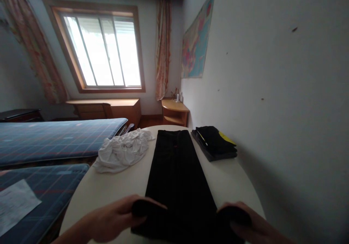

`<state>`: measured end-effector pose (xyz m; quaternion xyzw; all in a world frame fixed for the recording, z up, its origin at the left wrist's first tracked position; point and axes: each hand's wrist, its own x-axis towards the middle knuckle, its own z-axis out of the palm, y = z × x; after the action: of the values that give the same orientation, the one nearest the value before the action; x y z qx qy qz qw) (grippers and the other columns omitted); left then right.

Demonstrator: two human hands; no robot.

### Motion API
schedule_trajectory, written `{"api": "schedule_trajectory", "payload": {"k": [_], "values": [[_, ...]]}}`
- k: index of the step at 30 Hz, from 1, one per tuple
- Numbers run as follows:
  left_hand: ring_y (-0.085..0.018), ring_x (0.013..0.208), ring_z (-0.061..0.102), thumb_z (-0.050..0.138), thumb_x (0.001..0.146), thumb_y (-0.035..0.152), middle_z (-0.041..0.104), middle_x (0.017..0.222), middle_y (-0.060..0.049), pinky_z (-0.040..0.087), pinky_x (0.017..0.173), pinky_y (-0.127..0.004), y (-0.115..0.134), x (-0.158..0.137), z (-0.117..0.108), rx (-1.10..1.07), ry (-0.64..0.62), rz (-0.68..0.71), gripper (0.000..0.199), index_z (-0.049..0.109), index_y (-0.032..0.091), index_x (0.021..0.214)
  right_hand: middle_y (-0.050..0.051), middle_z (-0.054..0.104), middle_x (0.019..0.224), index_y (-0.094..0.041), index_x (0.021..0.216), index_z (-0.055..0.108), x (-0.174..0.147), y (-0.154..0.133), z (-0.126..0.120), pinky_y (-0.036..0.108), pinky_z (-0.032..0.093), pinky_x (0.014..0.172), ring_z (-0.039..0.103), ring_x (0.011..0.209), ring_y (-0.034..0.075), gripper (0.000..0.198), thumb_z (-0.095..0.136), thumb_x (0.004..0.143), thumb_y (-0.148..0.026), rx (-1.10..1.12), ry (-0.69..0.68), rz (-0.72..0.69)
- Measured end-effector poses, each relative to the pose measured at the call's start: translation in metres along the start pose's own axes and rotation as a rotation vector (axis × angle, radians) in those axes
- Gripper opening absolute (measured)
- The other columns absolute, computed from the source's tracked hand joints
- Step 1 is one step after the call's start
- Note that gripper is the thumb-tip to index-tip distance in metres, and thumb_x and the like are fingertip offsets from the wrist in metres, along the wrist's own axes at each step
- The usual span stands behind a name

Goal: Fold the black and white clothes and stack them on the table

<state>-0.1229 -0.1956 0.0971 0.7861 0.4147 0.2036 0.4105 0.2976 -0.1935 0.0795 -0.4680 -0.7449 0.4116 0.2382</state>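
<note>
A black garment (177, 171) lies lengthwise down the middle of the round table, laid into a long strip; its exact kind I cannot tell. At its near end, my left hand (120, 215) grips the left edge between thumb and fingers, and a flap of cloth curls over there. On the opposite side my right hand (241, 215) is closed on the right edge, where the cloth also bends up. The nearest part of the garment runs out of the frame's bottom. A tiny reddish mark shows near its far end.
A crumpled white cloth (124, 151) lies on the table (81, 200) at the left. Folded dark clothes with a yellow patch (215, 142) are stacked at the right, near the wall. Blue plaid mattresses (54, 138) stand left, with a paper sheet (17, 207) on the nearer one.
</note>
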Motion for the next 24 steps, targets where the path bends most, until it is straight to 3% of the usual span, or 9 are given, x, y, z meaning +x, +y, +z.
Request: {"api": "schedule_trajectory", "payload": {"k": [2, 4, 7, 9, 12, 16, 20, 24], "values": [[-0.026, 0.101, 0.066, 0.063, 0.086, 0.053, 0.074, 0.111, -0.005, 0.053, 0.087, -0.034, -0.007, 0.025, -0.008, -0.259, 0.140, -0.097, 0.047, 0.071, 0.023, 0.120, 0.013, 0.074, 0.104, -0.020, 0.112, 0.073, 0.025, -0.001, -0.007, 0.048, 0.057, 0.087, 0.068, 0.099, 0.034, 0.066, 0.053, 0.081, -0.075, 0.077, 0.152, 0.057], [-0.028, 0.101, 0.065, 0.073, 0.076, 0.055, 0.075, 0.102, -0.006, 0.052, 0.089, -0.035, -0.012, 0.054, -0.015, -0.464, 0.340, -0.102, 0.046, 0.076, 0.018, 0.104, 0.012, 0.075, 0.103, -0.018, 0.106, 0.074, 0.058, -0.004, -0.014, 0.050, 0.055, 0.090, 0.067, 0.099, 0.034, 0.068, 0.059, 0.076, -0.077, 0.140, 0.264, 0.047], [-0.026, 0.096, 0.067, 0.080, 0.069, 0.047, 0.075, 0.099, -0.006, 0.052, 0.084, -0.031, -0.013, 0.098, -0.024, -0.698, 0.505, -0.111, 0.044, 0.075, 0.017, 0.100, 0.009, 0.075, 0.091, -0.017, 0.092, 0.075, 0.111, -0.010, -0.028, 0.047, 0.056, 0.083, 0.067, 0.090, 0.031, 0.057, 0.066, 0.074, -0.071, 0.177, 0.248, -0.017], [-0.024, 0.089, 0.069, 0.079, 0.070, 0.045, 0.075, 0.096, -0.006, 0.052, 0.077, -0.029, -0.013, 0.124, -0.031, -0.793, 0.541, -0.127, 0.044, 0.073, 0.015, 0.102, 0.007, 0.074, 0.089, -0.017, 0.091, 0.074, 0.143, -0.011, -0.037, 0.043, 0.056, 0.080, 0.067, 0.088, 0.029, 0.054, 0.068, 0.073, -0.068, 0.242, 0.276, -0.064], [-0.022, 0.082, 0.069, 0.075, 0.073, 0.043, 0.075, 0.089, -0.006, 0.053, 0.073, -0.028, -0.022, 0.159, -0.043, -0.812, 0.592, -0.140, 0.042, 0.070, 0.014, 0.104, 0.007, 0.073, 0.087, -0.014, 0.092, 0.072, 0.186, -0.005, -0.043, 0.041, 0.055, 0.080, 0.067, 0.084, 0.026, 0.053, 0.070, 0.074, -0.065, 0.314, 0.261, -0.085], [-0.022, 0.078, 0.070, 0.072, 0.074, 0.042, 0.075, 0.085, -0.006, 0.053, 0.072, -0.030, -0.058, 0.195, -0.048, -0.743, 0.600, -0.180, 0.040, 0.068, 0.014, 0.102, 0.007, 0.075, 0.091, -0.014, 0.099, 0.072, 0.227, 0.019, -0.038, 0.043, 0.054, 0.086, 0.068, 0.090, 0.026, 0.052, 0.070, 0.076, -0.061, 0.340, 0.225, -0.060], [-0.024, 0.080, 0.070, 0.077, 0.070, 0.042, 0.075, 0.085, -0.008, 0.054, 0.074, -0.033, -0.097, 0.215, -0.037, -0.670, 0.584, -0.227, 0.041, 0.069, 0.012, 0.097, 0.011, 0.075, 0.104, -0.015, 0.108, 0.071, 0.250, 0.052, -0.023, 0.048, 0.051, 0.097, 0.068, 0.102, 0.030, 0.054, 0.067, 0.080, -0.061, 0.260, 0.188, -0.011], [-0.028, 0.103, 0.067, 0.077, 0.072, 0.043, 0.073, 0.108, -0.010, 0.052, 0.092, -0.038, -0.110, 0.215, -0.028, -0.580, 0.607, -0.211, 0.058, 0.063, 0.015, 0.120, 0.017, 0.064, 0.131, -0.014, 0.135, 0.055, 0.254, 0.074, -0.014, 0.048, 0.043, 0.108, 0.060, 0.121, 0.031, 0.067, 0.063, 0.083, -0.056, 0.103, 0.255, -0.063]]}}
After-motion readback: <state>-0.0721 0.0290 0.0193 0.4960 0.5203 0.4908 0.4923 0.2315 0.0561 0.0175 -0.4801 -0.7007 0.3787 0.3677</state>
